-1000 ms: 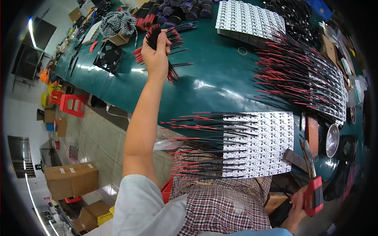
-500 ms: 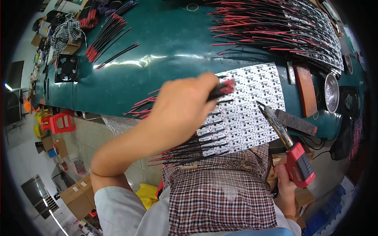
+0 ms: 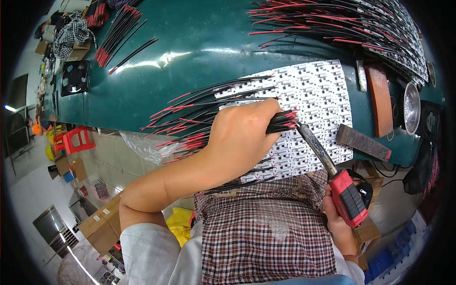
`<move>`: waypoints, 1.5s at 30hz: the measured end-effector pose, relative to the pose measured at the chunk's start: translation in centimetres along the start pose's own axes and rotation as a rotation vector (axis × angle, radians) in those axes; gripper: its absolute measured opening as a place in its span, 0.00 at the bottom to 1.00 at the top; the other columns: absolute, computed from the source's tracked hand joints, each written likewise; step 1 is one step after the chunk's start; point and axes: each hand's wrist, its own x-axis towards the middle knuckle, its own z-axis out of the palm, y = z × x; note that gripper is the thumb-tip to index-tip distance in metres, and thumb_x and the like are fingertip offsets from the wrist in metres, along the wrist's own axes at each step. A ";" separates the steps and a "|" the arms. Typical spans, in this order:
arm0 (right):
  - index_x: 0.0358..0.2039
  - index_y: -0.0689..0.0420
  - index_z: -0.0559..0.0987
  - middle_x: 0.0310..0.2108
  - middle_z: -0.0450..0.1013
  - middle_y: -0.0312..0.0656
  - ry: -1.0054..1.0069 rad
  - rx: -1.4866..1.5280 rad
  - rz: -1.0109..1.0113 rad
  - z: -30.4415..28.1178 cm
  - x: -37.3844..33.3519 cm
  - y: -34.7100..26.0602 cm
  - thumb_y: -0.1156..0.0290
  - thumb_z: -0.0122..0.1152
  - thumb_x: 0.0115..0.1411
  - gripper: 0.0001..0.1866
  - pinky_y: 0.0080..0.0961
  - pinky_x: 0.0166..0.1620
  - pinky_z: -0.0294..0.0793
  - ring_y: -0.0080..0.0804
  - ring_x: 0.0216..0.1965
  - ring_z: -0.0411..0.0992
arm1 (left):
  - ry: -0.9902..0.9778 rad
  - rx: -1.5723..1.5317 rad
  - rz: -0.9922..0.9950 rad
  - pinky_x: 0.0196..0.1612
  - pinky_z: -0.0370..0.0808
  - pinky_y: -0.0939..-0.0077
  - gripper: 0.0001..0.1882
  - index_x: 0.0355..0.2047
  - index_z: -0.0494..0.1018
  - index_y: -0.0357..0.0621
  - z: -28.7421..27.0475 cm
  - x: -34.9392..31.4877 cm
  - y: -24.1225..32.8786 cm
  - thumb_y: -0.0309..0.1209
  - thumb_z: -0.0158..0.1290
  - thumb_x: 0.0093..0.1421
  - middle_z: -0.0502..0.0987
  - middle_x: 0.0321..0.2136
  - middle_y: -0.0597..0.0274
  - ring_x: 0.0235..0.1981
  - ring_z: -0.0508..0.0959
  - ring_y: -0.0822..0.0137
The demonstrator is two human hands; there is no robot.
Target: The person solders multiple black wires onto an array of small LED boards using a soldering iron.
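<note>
- The left hand [image 3: 244,130] is closed round a bundle of wires [image 3: 281,122], its red-tipped ends poking out past the thumb side, over the middle of the board [image 3: 323,95].
- The wires look light and springy, with smooth, probably slippery sleeves; a loose grip would likely let them fan out or slide. Just behind the red ends seems the best place to hold.
- The right hand [image 3: 338,223] is wrapped round the red handle of the iron [image 3: 349,199], its fingers partly hidden. The iron points up and left, tip beside the wire ends; whether they touch, I cannot tell.
- The iron seems rigid and fairly light. Its metal barrel may be hot, so the handle is the safe hold.
- The board is white, flat and crowded with small parts, likely stiff but easily damaged on its face; its edges suit the fingers better. More wires lie across its left side.
- A dark block [image 3: 363,142] sits at the board's right edge on the green table [image 3: 190,52].
</note>
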 end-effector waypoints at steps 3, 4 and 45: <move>0.35 0.62 0.79 0.28 0.74 0.47 -0.017 0.017 -0.055 0.0 0.9 -0.6 0.75 0.66 0.50 0.11 0.33 0.31 0.73 0.46 0.26 0.73 | 0.004 0.025 0.002 0.28 0.74 0.61 0.13 0.32 0.74 0.40 0.4 0.1 -0.1 0.25 0.64 0.46 0.78 0.23 0.53 0.25 0.80 0.51; 0.35 0.62 0.79 0.28 0.74 0.47 -0.020 0.017 -0.052 0.1 0.9 -0.6 0.75 0.66 0.50 0.11 0.33 0.31 0.73 0.46 0.26 0.73 | 0.021 0.044 0.011 0.27 0.74 0.61 0.13 0.32 0.74 0.39 0.5 0.1 -0.1 0.25 0.65 0.46 0.77 0.23 0.53 0.25 0.80 0.51; 0.34 0.62 0.79 0.28 0.74 0.48 -0.085 -0.053 -0.104 -0.1 0.9 0.2 0.78 0.66 0.48 0.11 0.32 0.31 0.73 0.46 0.25 0.74 | -0.087 0.073 0.003 0.29 0.73 0.57 0.11 0.24 0.74 0.37 0.0 1.5 -0.2 0.32 0.63 0.50 0.76 0.21 0.50 0.25 0.77 0.47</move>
